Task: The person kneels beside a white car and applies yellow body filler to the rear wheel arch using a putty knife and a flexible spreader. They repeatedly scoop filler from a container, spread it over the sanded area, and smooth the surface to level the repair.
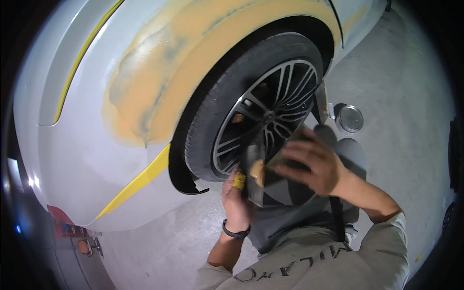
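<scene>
My left hand (236, 205), with a dark band at its wrist, is closed on a dark flat putty board (256, 197) held out before the wheel. On the board sits a lump of tan putty (257, 173). A small yellow piece (239, 181) shows by the left fingers; whether it belongs to the board cannot be told. My right hand (313, 163), smeared by motion, has its fingers bent along a thin dark flat spreader (280, 159), just right of the putty. Behind both hands is the car wheel (268, 113), with dark spokes and bright edges.
The pale car body (77, 159) carries tan filler (145, 96) around the wheel arch. Yellow tape (140, 181) runs from the arch down the bumper. A round metal can (350, 119) stands on the grey floor (396, 106) to the right. Small items (85, 247) lie at lower left.
</scene>
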Motion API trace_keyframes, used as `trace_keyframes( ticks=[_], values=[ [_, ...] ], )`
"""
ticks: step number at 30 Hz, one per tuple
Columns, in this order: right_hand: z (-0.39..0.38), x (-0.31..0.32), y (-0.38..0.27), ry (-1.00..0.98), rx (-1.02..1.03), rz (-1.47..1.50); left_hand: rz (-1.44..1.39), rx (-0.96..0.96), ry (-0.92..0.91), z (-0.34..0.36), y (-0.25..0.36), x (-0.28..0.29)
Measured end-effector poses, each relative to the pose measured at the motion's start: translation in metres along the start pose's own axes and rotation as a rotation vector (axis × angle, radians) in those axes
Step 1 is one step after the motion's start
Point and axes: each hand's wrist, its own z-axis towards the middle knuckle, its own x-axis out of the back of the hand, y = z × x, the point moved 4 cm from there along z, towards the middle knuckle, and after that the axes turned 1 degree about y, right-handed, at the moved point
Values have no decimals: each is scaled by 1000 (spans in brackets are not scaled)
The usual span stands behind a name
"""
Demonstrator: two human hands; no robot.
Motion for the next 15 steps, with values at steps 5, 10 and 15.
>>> trace_keyframes(
  ticks=[5,10,15],
  values=[
    [-23,25,50,156,-589,379,305,-246,-179,23,9,-4],
    [-48,10,76,213,-988,571,821,-418,-380,50,3,-45],
    [-73,-10,59,117,-944,524,825,45,-354,90,-28,-74]
  ],
)
